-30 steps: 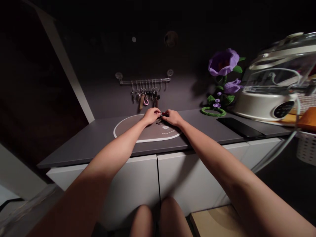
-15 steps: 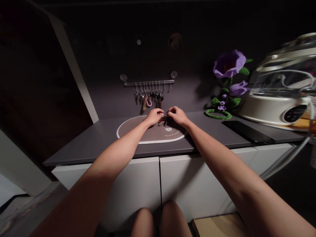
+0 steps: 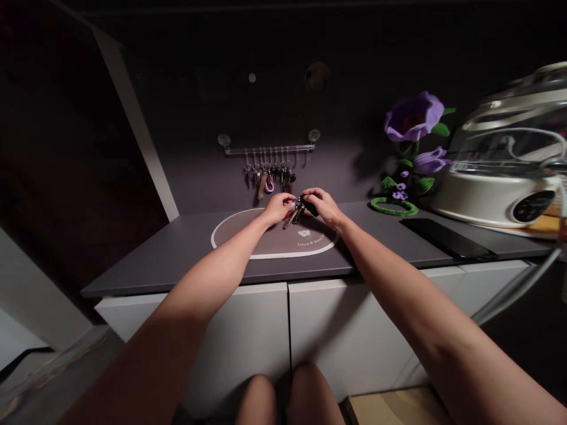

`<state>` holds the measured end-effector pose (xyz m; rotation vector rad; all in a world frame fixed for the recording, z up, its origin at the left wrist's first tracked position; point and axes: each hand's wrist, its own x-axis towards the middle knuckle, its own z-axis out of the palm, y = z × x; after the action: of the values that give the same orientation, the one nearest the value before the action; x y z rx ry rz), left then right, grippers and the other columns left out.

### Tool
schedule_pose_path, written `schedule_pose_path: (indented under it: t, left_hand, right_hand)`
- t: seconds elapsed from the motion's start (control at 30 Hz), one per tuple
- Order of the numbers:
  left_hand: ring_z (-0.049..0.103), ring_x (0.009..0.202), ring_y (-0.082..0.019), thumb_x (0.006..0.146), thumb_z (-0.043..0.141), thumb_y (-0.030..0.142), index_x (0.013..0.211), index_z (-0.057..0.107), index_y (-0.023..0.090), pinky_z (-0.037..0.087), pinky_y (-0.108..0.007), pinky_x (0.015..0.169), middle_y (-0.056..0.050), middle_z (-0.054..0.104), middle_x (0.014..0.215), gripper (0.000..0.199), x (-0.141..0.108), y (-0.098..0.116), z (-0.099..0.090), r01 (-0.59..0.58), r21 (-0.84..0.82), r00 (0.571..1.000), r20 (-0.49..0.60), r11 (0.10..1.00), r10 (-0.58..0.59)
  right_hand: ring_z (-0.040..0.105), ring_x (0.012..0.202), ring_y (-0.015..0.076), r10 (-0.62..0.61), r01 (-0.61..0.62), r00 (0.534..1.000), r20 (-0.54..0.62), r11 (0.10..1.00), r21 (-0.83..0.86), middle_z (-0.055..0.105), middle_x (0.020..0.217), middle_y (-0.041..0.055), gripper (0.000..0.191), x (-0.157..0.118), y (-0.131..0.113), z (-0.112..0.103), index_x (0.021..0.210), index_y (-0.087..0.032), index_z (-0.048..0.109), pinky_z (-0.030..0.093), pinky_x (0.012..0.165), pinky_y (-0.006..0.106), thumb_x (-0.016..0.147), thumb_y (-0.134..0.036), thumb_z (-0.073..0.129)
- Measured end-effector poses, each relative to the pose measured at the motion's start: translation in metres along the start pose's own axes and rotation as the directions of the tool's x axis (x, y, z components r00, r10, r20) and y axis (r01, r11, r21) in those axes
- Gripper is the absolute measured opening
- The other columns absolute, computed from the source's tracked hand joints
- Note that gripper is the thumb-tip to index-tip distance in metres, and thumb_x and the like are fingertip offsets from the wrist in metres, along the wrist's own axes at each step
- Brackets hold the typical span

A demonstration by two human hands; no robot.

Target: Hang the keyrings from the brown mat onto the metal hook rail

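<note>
Both hands meet over a brown oval mat (image 3: pixel 248 236) with a white rim. A bunch of keys (image 3: pixel 292 218) dangles between them, with a bit of red beside it. My left hand (image 3: pixel 279 208) is closed, pinching the bunch at its ring. The fingers of my right hand (image 3: pixel 325 206) are closed on a black piece (image 3: pixel 310 206) joined to the same bunch; it looks like a fob, though the fingers partly cover it. Behind the hands, several keys and tags (image 3: pixel 270 174) hang from a clear hook rail (image 3: pixel 270 150) on the wall.
A purple flower ornament (image 3: pixel 414 118) with a green ring base stands on the grey counter (image 3: pixel 146 254). Right of it lie a black phone (image 3: pixel 447 238) and a white appliance (image 3: pixel 491 195) with a clear upper part. White cabinet doors (image 3: pixel 248 330) are below.
My right hand has shifted slightly, and the black piece in its fingers now shows more. The keys hang at a different angle between the hands. The view has moved a little.
</note>
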<state>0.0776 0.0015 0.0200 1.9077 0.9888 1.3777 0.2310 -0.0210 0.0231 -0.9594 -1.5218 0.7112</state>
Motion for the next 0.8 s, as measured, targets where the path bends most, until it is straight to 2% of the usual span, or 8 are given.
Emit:
schedule_pose_path:
  t: [0.2, 0.33, 0.57, 0.8]
  left_hand:
    - [0.050, 0.065, -0.011, 0.070, 0.058, 0.011, 0.071, 0.063, 0.014, 0.040, -0.024, 0.070, -0.001, 0.060, 0.069, 0.006, 0.004, -0.003, -0.004, -0.100, 0.098, 0.995, 0.035, 0.990, 0.097]
    - [0.049, 0.065, -0.011, 0.071, 0.060, 0.018, 0.067, 0.062, 0.014, 0.039, -0.023, 0.070, 0.000, 0.058, 0.066, 0.005, 0.004, 0.000, -0.006, -0.107, 0.046, 0.994, 0.037, 0.993, 0.106]
    - [0.050, 0.065, -0.009, 0.070, 0.063, 0.024, 0.071, 0.062, 0.014, 0.038, -0.023, 0.071, 0.001, 0.059, 0.068, 0.009, 0.010, -0.006, -0.007, -0.018, -0.170, 0.999, 0.025, 0.985, 0.023]
    - [0.054, 0.068, -0.009, 0.070, 0.064, 0.020, 0.070, 0.062, 0.013, 0.041, -0.025, 0.078, 0.000, 0.061, 0.069, 0.007, 0.010, 0.002, -0.008, 0.126, -0.404, 0.992, 0.069, 0.906, -0.107]
  right_hand:
    - [0.053, 0.072, 0.0128, 0.036, -0.035, 0.999, -0.010, 0.989, 0.142, 0.061, 0.084, 0.0025, 0.031, 0.004, 0.003, -0.001, 0.093, -0.016, 0.058, 0.044, 0.064, 0.024, 0.066, -0.032, 0.050]
    - [0.054, 0.074, 0.0139, 0.042, -0.039, 0.999, -0.013, 0.979, 0.199, 0.061, 0.085, 0.0033, 0.031, 0.005, 0.003, -0.001, 0.093, -0.016, 0.057, 0.045, 0.063, 0.025, 0.068, -0.032, 0.047]
    - [0.056, 0.075, 0.0141, 0.026, -0.011, 0.999, -0.040, 0.936, 0.351, 0.062, 0.086, 0.0033, 0.024, 0.007, 0.005, -0.002, 0.086, -0.015, 0.057, 0.047, 0.069, 0.027, 0.067, -0.028, 0.050]
    - [0.055, 0.068, 0.0128, 0.106, -0.101, 0.994, 0.007, 0.916, 0.388, 0.061, 0.080, 0.0016, 0.018, 0.002, -0.002, 0.001, 0.084, -0.017, 0.057, 0.047, 0.057, 0.026, 0.071, -0.026, 0.049]
